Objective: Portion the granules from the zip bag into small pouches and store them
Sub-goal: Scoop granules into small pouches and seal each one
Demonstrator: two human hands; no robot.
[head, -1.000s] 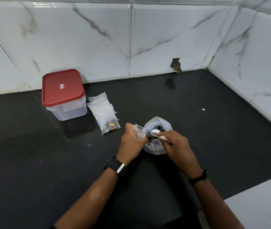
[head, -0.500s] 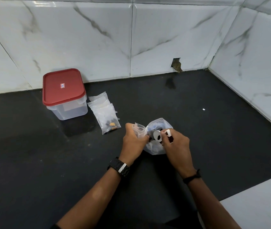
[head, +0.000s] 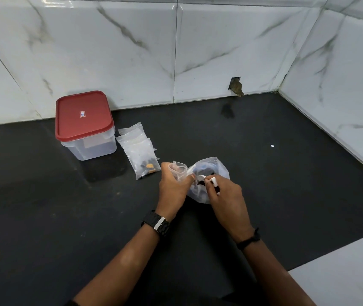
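The clear zip bag (head: pixel 217 171) with dark granules stands open in the middle of the black counter. My left hand (head: pixel 172 188) grips a small clear pouch (head: pixel 178 169) by its mouth, right beside the bag. My right hand (head: pixel 226 196) pinches a small white scoop (head: pixel 207 180) holding dark granules, just over the bag's opening and close to the pouch. A pile of small pouches (head: pixel 139 151) lies to the left, the front one with dark and orange bits inside.
A clear plastic box with a red lid (head: pixel 83 120) stands at the back left by the tiled wall. A small white speck (head: pixel 272 145) lies on the counter to the right. A white surface (head: pixel 342 274) borders the counter at the lower right.
My right hand has drawn the white scoop up out of the zip bag, granules now showing in it, and moved it toward the pouch. My left hand has kept hold of the pouch.
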